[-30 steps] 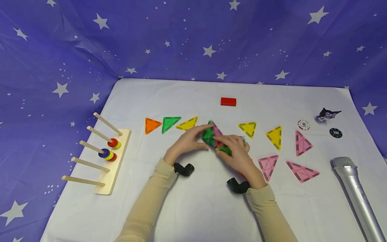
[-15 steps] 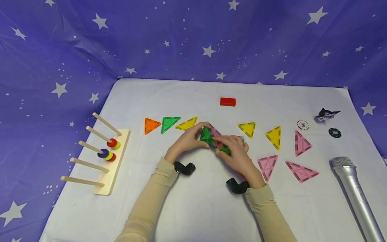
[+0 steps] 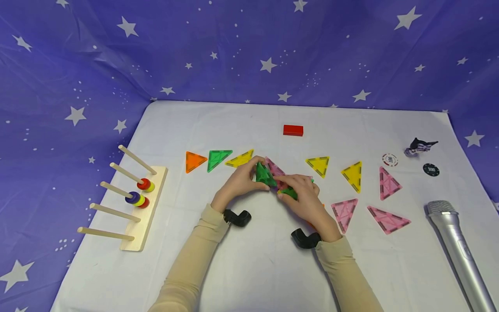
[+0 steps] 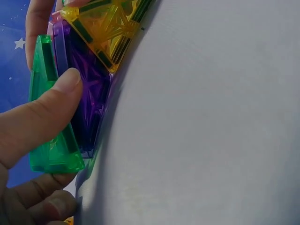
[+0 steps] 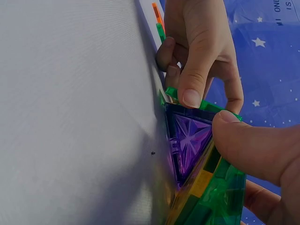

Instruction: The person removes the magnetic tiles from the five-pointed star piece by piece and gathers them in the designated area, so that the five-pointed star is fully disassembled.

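In the middle of the white table [image 3: 253, 260] both hands work on a small cluster of magnetic triangle tiles. My left hand [image 3: 259, 174] pinches a green tile [image 3: 264, 174] that stands on edge, thumb in front and fingers behind. My right hand [image 3: 280, 186] grips another green tile [image 3: 289, 193] beside it, with a pink tile [image 3: 274, 168] just behind. The left wrist view shows the thumb pressed on the green tile [image 4: 47, 122], which lies against a purple tile [image 4: 91, 103] and a yellow one [image 4: 105, 28]. In the right wrist view, the purple tile [image 5: 190, 140] sits framed by green [image 5: 220, 187].
Loose tiles lie in a row: orange [image 3: 193, 161], green [image 3: 218, 158], yellow [image 3: 239, 160] on the left; yellow [image 3: 319, 165] and pink [image 3: 345, 213] ones on the right. A peg board with rings [image 3: 142, 208] stands far left, a red block [image 3: 293, 130] behind, a microphone [image 3: 456, 247] far right.
My left hand has tipped the green tile a little more upright and drawn it slightly left. The right hand has barely shifted.
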`<state>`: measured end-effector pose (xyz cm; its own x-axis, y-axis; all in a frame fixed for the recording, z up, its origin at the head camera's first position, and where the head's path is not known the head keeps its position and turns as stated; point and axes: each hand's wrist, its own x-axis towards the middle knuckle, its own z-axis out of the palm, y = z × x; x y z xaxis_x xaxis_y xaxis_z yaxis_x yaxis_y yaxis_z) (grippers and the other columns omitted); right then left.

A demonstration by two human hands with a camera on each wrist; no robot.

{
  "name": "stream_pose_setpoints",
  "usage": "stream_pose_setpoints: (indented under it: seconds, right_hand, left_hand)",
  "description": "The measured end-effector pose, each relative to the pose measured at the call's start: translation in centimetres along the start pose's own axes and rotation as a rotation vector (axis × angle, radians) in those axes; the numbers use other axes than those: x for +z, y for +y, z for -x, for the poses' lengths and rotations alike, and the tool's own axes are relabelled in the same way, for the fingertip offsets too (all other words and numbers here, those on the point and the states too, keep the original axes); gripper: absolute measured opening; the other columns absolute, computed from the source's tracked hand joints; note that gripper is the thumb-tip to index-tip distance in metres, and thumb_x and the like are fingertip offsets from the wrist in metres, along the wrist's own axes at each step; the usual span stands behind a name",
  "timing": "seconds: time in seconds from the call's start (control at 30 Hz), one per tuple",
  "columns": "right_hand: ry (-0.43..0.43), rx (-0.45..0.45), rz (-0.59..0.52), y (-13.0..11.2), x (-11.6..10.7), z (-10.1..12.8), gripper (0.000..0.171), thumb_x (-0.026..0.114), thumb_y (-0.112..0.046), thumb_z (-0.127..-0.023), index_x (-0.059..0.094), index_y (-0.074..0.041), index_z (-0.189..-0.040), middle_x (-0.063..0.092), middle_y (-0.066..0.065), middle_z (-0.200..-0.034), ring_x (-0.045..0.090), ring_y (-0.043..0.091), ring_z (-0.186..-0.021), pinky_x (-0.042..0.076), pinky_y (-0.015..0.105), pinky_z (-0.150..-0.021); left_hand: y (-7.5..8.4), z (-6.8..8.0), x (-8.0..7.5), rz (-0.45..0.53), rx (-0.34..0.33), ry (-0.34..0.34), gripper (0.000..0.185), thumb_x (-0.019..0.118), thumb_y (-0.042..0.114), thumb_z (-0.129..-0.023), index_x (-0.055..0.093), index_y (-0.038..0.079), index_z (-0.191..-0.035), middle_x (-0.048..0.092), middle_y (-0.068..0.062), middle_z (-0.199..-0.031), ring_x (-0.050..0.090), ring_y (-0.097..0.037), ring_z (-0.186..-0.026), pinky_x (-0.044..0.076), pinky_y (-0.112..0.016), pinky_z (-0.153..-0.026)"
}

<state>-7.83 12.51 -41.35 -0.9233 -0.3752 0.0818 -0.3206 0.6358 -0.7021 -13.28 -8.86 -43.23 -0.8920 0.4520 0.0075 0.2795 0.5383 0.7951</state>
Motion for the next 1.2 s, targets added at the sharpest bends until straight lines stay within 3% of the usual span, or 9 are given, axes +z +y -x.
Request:
stream_pose_setpoints:
  seconds: [0.37,0.7,0.93,1.2]
  right_hand:
    - [0.015,-0.005,0.003,0.1,0.3,-0.2,0.041,0.064,-0.023,-0.085,0.054,-0.027,-0.124,0.049,0.003,-0.123,0.028,0.028,-0.12,0.01,0.06,-0.089]
    - [0.016,0.031,0.003,-0.1,0.3,-0.1,0.041,0.062,-0.023,-0.086,0.053,-0.027,-0.126,0.047,0.004,-0.126,0.026,0.03,-0.121,0.01,0.059,-0.089]
    - [0.021,0.061,-0.001,-0.1,0.4,-0.1,0.042,0.061,-0.025,-0.087,0.051,-0.029,-0.128,0.046,0.005,-0.127,0.025,0.03,-0.122,0.012,0.057,-0.088]
    - [0.028,0.061,-0.028,-0.2,0.5,0.0,0.049,0.061,-0.025,-0.087,0.046,-0.026,-0.133,0.045,0.007,-0.128,0.024,0.032,-0.123,0.013,0.057,-0.087]
  left_hand:
    - [0.6,2.1,-1.4,-0.046,-0.068,0.083,0.06,0.079,0.036,-0.068,0.051,0.014,-0.116,0.047,-0.003,-0.069,0.043,-0.015,-0.058,0.037,-0.029,-0.053]
    - [0.1,5.6,-3.6,-0.2,-0.261,0.096,0.059,0.076,0.045,-0.067,0.052,0.019,-0.114,0.046,-0.001,-0.063,0.042,-0.015,-0.054,0.033,-0.029,-0.047]
    - [-0.5,6.1,-3.5,-0.274,-0.312,0.06,0.059,0.074,0.051,-0.067,0.053,0.022,-0.114,0.045,-0.001,-0.062,0.041,-0.015,-0.054,0.03,-0.029,-0.046]
    - [-0.5,6.5,-3.7,-0.306,-0.324,0.081,0.064,0.075,0.056,-0.062,0.053,0.022,-0.112,0.046,0.001,-0.062,0.042,-0.015,-0.052,0.032,-0.029,-0.044]
